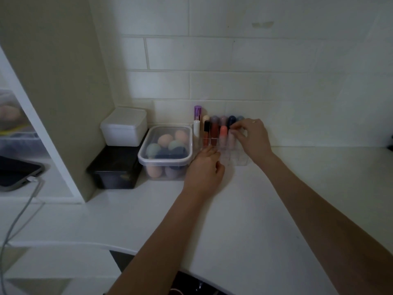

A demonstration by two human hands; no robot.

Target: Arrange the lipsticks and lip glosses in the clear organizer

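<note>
Mid-loading: pale tube (231, 136) pinched by right hand (251, 139), clear organizer (238, 160) steadied under left hand (205, 167), fingers curled; straight seating needed next.

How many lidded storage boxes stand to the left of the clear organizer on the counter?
3: a white box stacked on a black box in the corner, and a clear lidded box of makeup sponges beside the organizer. Others may be hidden.
</note>
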